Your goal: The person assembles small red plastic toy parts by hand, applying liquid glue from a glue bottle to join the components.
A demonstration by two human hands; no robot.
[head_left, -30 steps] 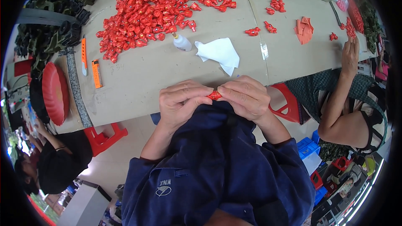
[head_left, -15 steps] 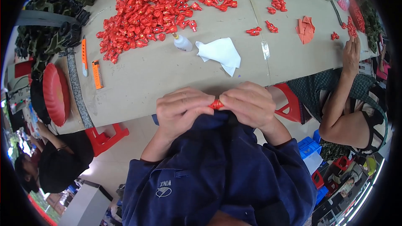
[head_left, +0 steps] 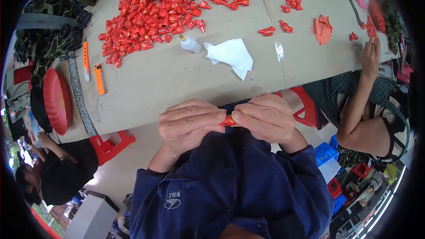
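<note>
In the head view, the left hand [head_left: 192,124] and right hand [head_left: 268,118] each pinch an end of one red part [head_left: 228,121] between thumb and fingers, above the shirt [head_left: 212,172]. It looks light, stiff and glossy, perhaps slippery; its ends seem the best hold.

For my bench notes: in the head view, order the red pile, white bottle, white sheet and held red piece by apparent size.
Largest to smallest:
red pile
white sheet
white bottle
held red piece, partly hidden
</note>
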